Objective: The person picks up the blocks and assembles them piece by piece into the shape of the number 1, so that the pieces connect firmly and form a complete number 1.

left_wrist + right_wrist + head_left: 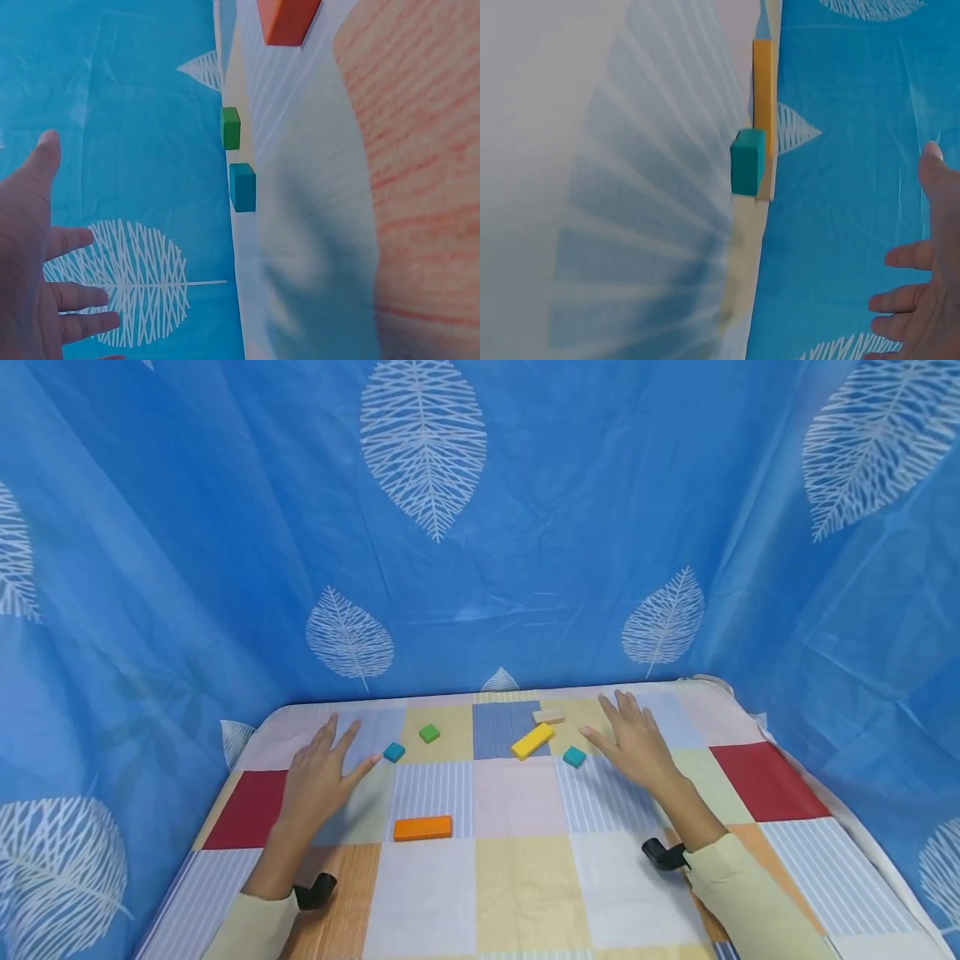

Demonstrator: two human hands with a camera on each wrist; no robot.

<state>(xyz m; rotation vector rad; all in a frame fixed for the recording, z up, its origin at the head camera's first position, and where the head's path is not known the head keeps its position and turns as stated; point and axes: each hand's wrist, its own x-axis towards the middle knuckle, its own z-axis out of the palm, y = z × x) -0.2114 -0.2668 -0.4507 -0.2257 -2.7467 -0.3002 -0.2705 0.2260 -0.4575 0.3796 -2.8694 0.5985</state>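
Observation:
My left hand (318, 777) hovers over the left side of the table with fingers spread, holding nothing. Nearest its thumb lies a blue block (393, 752), with a green block (429, 733) just beyond. An orange block (423, 828) lies flat nearer to me, right of that wrist. On the other side my right hand (636, 745) is also raised, fingers apart and nothing in it. Close to its thumb sits a teal block (574, 757). Left of that, a long yellow block (533, 741) lies at a slant, its far end by a pale wooden block (548, 716).
A patchwork cloth (525, 885) covers the table. Blue curtains with white leaf prints (423, 443) hang behind the table and along both sides. Black wrist straps with small devices (663, 854) sit at both wrists.

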